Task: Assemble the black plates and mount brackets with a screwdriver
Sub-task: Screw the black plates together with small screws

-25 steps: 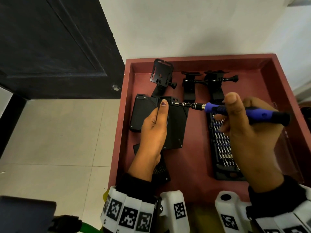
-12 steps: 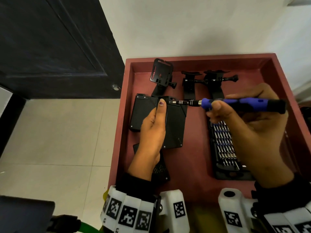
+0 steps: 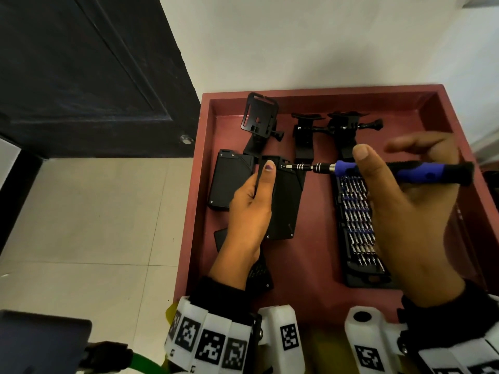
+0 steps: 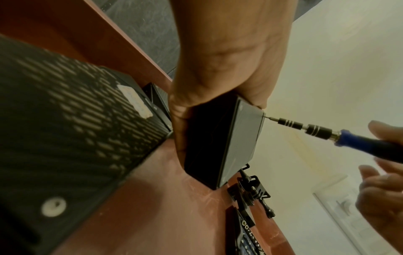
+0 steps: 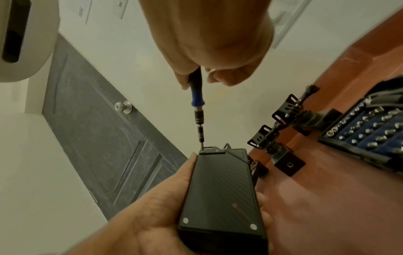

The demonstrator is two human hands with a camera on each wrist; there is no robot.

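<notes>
My left hand (image 3: 263, 184) grips a black plate assembly (image 3: 285, 201) upright over the red tray (image 3: 310, 91), thumb on its front face and fingers behind. My right hand (image 3: 378, 168) holds the blue-and-black screwdriver (image 3: 421, 172) level, thumb across the handle and forefinger lifted off. The bit tip sits at a screw in the plate's top corner (image 5: 202, 151). The left wrist view shows the same plate (image 4: 229, 146) with the screwdriver (image 4: 322, 132) meeting its edge. A second black plate (image 3: 229, 179) lies flat to the left.
Three black mount brackets (image 3: 260, 117) (image 3: 305, 130) (image 3: 348, 128) stand along the tray's far side. An open bit case (image 3: 356, 225) lies under my right hand. Another perforated black plate (image 3: 259, 273) lies beneath my left wrist. A dark door (image 3: 81, 76) is at the left.
My right hand's fingers have rolled round the screwdriver handle, the thumb now back on top and the forefinger lifted. The bit stays at the plate's top corner. The left hand has held still.
</notes>
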